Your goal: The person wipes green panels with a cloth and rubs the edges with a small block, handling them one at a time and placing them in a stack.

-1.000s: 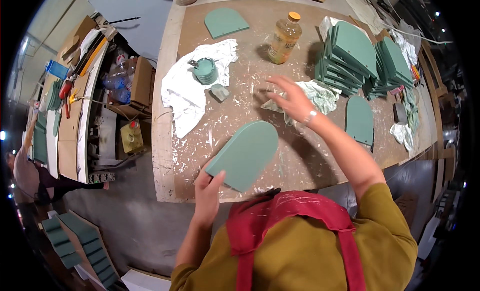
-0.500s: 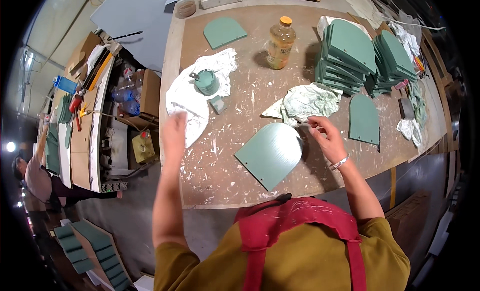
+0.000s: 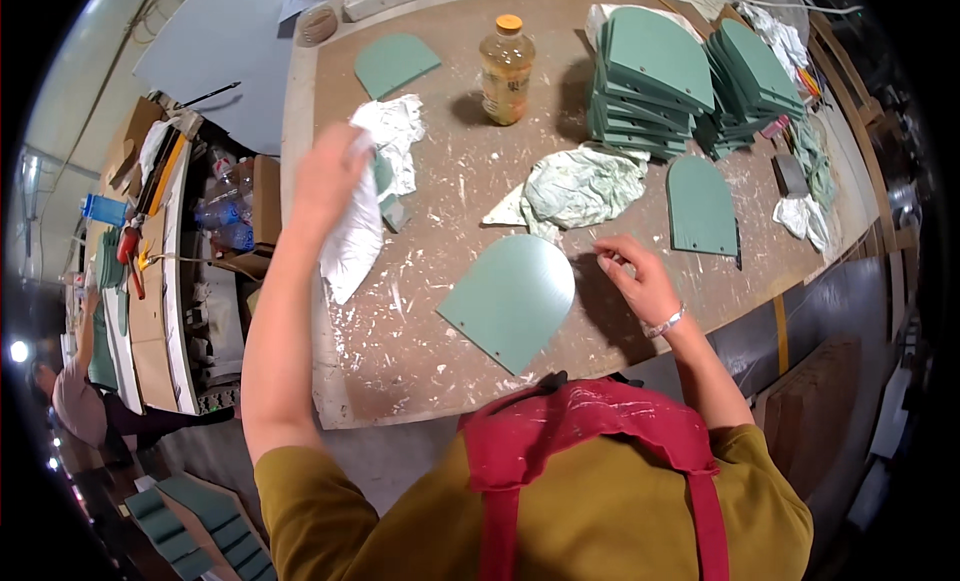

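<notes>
My left hand (image 3: pixel 328 176) is over the white cloth (image 3: pixel 352 256) at the left of the table, right at the small green pot standing there. Its fingers are smeared by motion, and it covers most of the pot. A small green block (image 3: pixel 397 217) lies beside the cloth. Off the table top, my right hand (image 3: pixel 640 279) hovers with loosely bent fingers apart and nothing visible in them. It is to the right of a green round-topped panel (image 3: pixel 510 299), which lies flat in front of me, shiny on its upper face. A crumpled, green-stained cloth (image 3: pixel 585 189) lies just beyond.
Stacks of green panels (image 3: pixel 655 66) stand at the far right. One single panel (image 3: pixel 700 206) lies nearer, another (image 3: pixel 395 63) at the far left. An orange-capped bottle (image 3: pixel 508 76) stands at the back. A co-worker (image 3: pixel 85 406) is at a side bench on the left.
My left hand has moved forward over the white cloth to the small pot, now mostly hidden. My right hand stays beside the panel. The whole view has shifted a little.
</notes>
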### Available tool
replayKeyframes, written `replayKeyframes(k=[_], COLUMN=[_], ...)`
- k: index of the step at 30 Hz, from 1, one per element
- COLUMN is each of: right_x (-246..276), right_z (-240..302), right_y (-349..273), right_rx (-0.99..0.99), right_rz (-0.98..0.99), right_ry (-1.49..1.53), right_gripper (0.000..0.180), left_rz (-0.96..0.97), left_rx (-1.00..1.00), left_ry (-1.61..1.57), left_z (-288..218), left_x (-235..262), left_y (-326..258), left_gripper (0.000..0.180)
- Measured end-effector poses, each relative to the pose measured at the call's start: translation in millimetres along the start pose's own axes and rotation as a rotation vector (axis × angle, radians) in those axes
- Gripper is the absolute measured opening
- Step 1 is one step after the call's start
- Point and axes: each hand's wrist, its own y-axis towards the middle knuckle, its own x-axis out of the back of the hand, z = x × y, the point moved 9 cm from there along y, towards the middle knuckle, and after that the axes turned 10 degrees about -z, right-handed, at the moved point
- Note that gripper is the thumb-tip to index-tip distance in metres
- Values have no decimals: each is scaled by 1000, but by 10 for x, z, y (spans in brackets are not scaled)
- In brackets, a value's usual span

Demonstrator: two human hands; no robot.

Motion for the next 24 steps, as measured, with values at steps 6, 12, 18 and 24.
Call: replayKeyframes(k=[6, 12, 18, 24], right_x=[240, -377, -8, -486], right_z=[72, -339, 98, -69], right_y=[463, 951, 1018, 96], right_rx=[198, 337, 315, 170], right_rz=[-184, -6, -234, 154], right_ry=[-162, -639, -430, -547], right_gripper=[31, 52, 35, 48], left_rz=[233, 173, 165, 165], left_rx=[-303, 252, 371, 407], left_ry=[7, -4, 221, 221], left_z=[-1196, -907, -934, -993], left_x=[-282, -456, -395, -425], left_y=[-1186, -2221, -2414, -2344], left_gripper=[41, 58, 66, 57])
